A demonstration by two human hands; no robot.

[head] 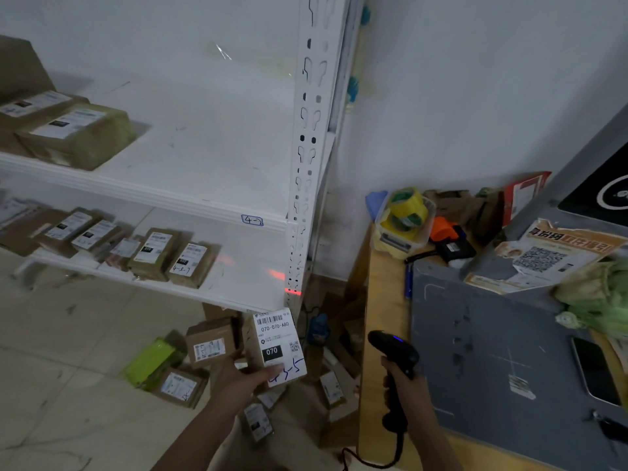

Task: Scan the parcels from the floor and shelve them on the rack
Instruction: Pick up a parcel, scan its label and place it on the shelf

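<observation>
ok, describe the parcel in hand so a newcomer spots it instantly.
Start at the white rack's front right post. Just below its lower shelf, the left hand holds a parcel up, above the floor pile. Only it reads 070-070-A80, with blue handwriting.

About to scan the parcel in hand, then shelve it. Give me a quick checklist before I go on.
1. Left hand grips parcel: ok.
2. Right hand grips scanner: ok.
3. Barcode faces up, uncovered: ok.
4. Red beam on barcode: not ok; it falls on the rack post and lower shelf.
5. Free room on lower shelf: ok, right of the shelved parcels.
6. Scan registered: cannot tell.
</observation>
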